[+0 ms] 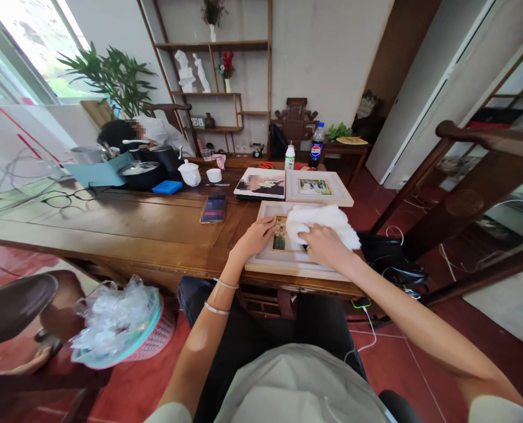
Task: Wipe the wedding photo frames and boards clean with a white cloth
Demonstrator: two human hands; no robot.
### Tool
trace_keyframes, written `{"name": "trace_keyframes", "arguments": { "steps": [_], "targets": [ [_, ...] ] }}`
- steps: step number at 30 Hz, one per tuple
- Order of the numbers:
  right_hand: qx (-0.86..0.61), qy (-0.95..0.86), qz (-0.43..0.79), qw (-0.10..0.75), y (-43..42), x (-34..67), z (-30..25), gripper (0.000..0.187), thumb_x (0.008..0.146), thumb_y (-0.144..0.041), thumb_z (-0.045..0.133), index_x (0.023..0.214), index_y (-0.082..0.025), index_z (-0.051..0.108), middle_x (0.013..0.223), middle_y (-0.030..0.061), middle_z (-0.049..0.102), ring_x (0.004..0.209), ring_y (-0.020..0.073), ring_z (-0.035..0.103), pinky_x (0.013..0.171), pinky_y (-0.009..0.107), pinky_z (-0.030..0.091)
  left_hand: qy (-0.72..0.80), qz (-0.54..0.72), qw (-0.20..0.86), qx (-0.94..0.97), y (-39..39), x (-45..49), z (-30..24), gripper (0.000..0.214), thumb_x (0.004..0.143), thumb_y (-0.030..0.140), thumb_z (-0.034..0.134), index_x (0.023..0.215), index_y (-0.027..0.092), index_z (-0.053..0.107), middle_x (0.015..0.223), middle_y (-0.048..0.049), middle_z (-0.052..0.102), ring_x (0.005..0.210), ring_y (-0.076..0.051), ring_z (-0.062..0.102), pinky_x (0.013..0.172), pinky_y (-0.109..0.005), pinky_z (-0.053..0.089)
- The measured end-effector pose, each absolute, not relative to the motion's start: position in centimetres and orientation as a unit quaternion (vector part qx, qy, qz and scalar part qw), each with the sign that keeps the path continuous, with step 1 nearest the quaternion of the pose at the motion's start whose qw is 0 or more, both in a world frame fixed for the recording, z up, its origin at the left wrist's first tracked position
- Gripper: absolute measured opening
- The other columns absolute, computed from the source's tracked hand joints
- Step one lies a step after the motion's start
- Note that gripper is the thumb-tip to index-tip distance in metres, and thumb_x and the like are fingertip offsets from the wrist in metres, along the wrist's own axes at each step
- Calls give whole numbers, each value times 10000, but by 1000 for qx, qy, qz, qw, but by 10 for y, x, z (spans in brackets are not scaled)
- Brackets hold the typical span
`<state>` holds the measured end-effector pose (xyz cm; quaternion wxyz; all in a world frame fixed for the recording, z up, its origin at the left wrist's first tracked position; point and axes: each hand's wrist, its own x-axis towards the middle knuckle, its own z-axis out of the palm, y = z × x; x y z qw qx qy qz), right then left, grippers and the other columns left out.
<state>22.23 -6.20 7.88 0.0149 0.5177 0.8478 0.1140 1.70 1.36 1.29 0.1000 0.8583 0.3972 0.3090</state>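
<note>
A light wooden picture frame (279, 264) lies flat at the table's near edge, right in front of me. My left hand (258, 235) rests on its left side, fingers stretched out towards the small photo (280, 235) inside. With bent fingers, my right hand (327, 244) holds a white cloth (327, 220) against the frame's surface. The cloth covers the right part of the photo and the frame's upper right corner. Just behind lies a second framed photo (314, 187), beside a flat picture panel (261, 183).
On the wooden table (173, 220) are a phone (213, 209), a white teapot (190, 173), a blue box (167, 187), glasses (61, 198), a cola bottle (317, 145) and a white bottle (290, 157). A basket (149, 335) of clear plastic stands below left. A person (160, 132) leans at the far side.
</note>
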Motion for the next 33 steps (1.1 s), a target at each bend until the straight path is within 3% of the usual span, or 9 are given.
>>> {"name": "trace_keyframes", "arguments": {
  "steps": [4,10,14,17,19,21,24,30,33],
  "targets": [
    [452,890,52,22,-109,205,93,354,743,-142,474,1054,-195,636,1002,117,642,863,263,594,719,352,418,407,310,109,852,14,17,12,392,928,289,357,1199,110,577,1306,-123,535,1243,-216,467,1067,-359,344],
    [385,919,23,-85,-123,200,72,393,667,-117,530,1040,-180,639,1315,130,487,1219,309,413,951,422,345,379,326,134,856,15,16,11,385,933,284,349,1225,139,555,1329,-106,515,1242,-211,466,1054,-360,359],
    [444,893,7,-72,-105,214,80,335,707,-86,495,1012,-155,617,1066,140,616,956,262,590,791,357,444,394,321,129,851,11,17,14,377,930,275,352,1205,138,571,1312,-108,532,1239,-211,471,1052,-365,363],
    [533,838,70,-97,-76,223,102,345,760,-78,454,1086,-111,558,965,161,632,855,265,611,718,350,454,396,312,113,856,10,18,15,369,930,272,351,1171,139,598,1323,-105,522,1252,-214,456,1064,-370,347],
    [541,818,139,-138,-49,220,112,380,749,-40,454,1115,-94,537,1120,206,578,1026,302,554,809,380,433,396,308,103,859,10,18,15,375,931,277,351,1175,129,595,1325,-113,518,1258,-217,449,1066,-369,344],
    [496,834,186,-157,-20,211,112,432,713,10,467,1124,-103,538,1321,212,444,1230,321,396,942,417,355,395,307,96,861,11,17,14,377,931,276,356,1189,123,584,1319,-118,523,1260,-218,445,1062,-366,348],
    [414,886,181,-105,18,191,98,453,721,22,475,1150,-113,529,1421,194,333,1336,295,234,1028,454,234,391,307,93,863,11,17,16,366,929,262,360,1178,124,591,1300,-117,541,1249,-219,456,1057,-364,353],
    [389,913,124,-4,41,186,75,286,783,-57,490,1035,-145,592,1183,144,568,1071,246,531,860,335,359,384,312,105,863,10,18,19,331,921,224,367,1112,164,630,1201,-83,611,1134,-209,549,993,-346,420],
    [421,898,126,12,33,212,78,283,781,-70,485,1016,-169,609,1094,125,605,967,249,571,778,321,371,388,314,99,861,12,17,14,337,914,230,384,1166,165,598,1263,-88,573,1187,-214,511,1019,-360,398]
  ]
}}
